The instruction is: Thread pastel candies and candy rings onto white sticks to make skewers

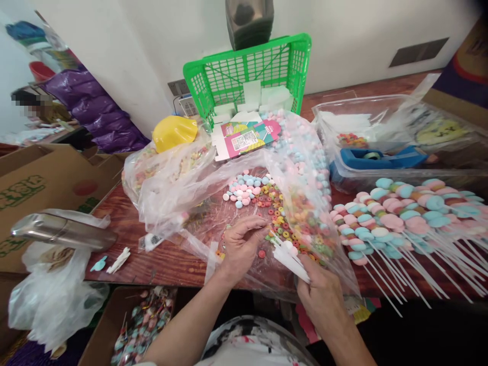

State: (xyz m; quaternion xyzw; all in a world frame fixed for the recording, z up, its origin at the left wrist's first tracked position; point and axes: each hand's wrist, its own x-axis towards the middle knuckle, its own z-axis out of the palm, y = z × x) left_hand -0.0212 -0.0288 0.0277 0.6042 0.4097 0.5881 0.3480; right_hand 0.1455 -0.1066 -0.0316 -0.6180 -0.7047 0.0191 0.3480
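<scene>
My right hand is closed around a bundle of white lollipop sticks, whose tips point up and left. A few small candies sit at the tips of the bundle. My left hand pinches with thumb and forefinger just beside those tips; what lies between the fingers is too small to make out. Under both hands spreads a clear plastic sheet with ring-shaped gummy candies in red, yellow and green. Behind them lies a pile of pink, blue and white marshmallows. One red ring rests apart, between my hands.
Finished marshmallow skewers are stacked at right, below a clear bin with a blue tape dispenser. A green crate stands at the back. A steel flask lies at left; a carton of candies sits below the table edge.
</scene>
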